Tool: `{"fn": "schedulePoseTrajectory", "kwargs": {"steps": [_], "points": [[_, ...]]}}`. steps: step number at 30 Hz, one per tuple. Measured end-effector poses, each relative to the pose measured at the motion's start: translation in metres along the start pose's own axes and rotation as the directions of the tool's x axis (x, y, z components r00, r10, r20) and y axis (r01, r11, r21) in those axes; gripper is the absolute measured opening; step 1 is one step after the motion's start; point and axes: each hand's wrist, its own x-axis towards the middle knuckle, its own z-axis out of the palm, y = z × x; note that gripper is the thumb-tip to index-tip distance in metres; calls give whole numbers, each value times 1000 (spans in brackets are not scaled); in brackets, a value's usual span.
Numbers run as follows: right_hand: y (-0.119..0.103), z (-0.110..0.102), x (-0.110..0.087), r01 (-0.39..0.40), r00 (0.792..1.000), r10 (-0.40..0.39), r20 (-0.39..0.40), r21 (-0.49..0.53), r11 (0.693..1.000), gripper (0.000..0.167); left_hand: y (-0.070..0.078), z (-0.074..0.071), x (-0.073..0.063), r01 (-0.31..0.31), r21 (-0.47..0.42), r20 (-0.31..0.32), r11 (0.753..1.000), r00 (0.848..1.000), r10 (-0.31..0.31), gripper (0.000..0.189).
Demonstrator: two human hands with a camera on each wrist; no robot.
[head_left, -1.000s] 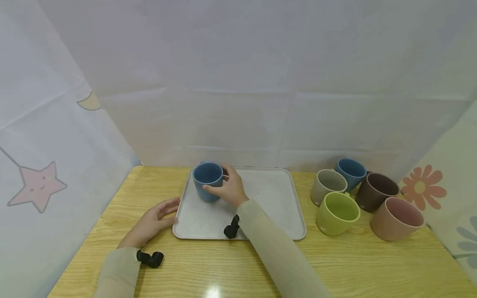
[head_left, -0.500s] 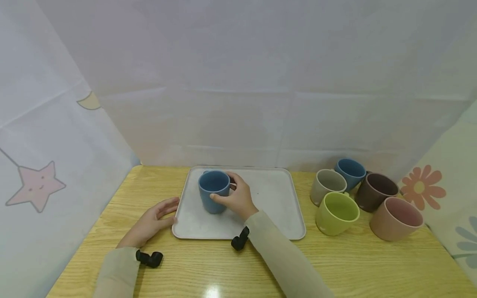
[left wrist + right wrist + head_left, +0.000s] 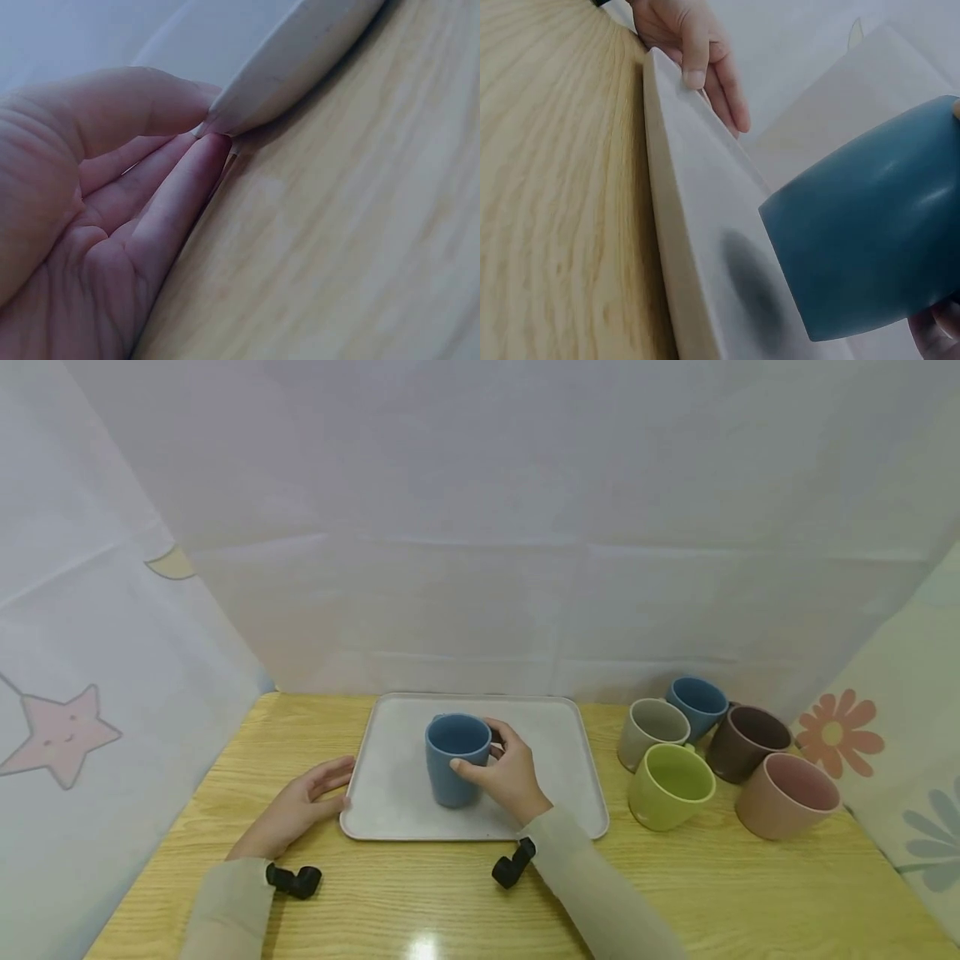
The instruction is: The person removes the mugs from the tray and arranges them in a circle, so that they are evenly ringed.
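A blue mug (image 3: 453,777) is held upright by my right hand (image 3: 513,772), thumb on its near side and fingers round its right side. In the right wrist view this mug (image 3: 877,232) is raised off the white tray (image 3: 697,210), with a shadow on the tray beneath. Most of the right hand is out of that view. My left hand (image 3: 303,806) rests at the tray's left edge. In the left wrist view, the thumb and fingertips of the left hand (image 3: 112,172) touch the tray rim (image 3: 262,82), the fingers only slightly bent.
Right of the tray stand several mugs in a cluster: a grey one (image 3: 637,743), another blue one (image 3: 701,722), a dark brown one (image 3: 731,756), a lime green one (image 3: 660,802) and a pink one (image 3: 772,810). A white cloth (image 3: 465,527) hangs behind the wooden table (image 3: 405,902).
My right hand has carried the blue mug rightward and nearer to me over the tray, from its back left part toward the middle. My left hand has stayed at the tray's edge.
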Motion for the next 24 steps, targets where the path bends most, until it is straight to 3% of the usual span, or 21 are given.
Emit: {"fn": "schedulePoseTrajectory", "kwargs": {"steps": [16, 24], "points": [[-22, -69, -47, 124, 991, -127, -41, -66, 990, 74, 1, -1, -1, 5, 10, 5, 1000, 1000, -5, 75], [-37, -114, -74, 81, 992, -90, -85, -105, 991, 74, 1, -1, -1, 12, 9, 2, 1000, 1000, -12, 75]]}}
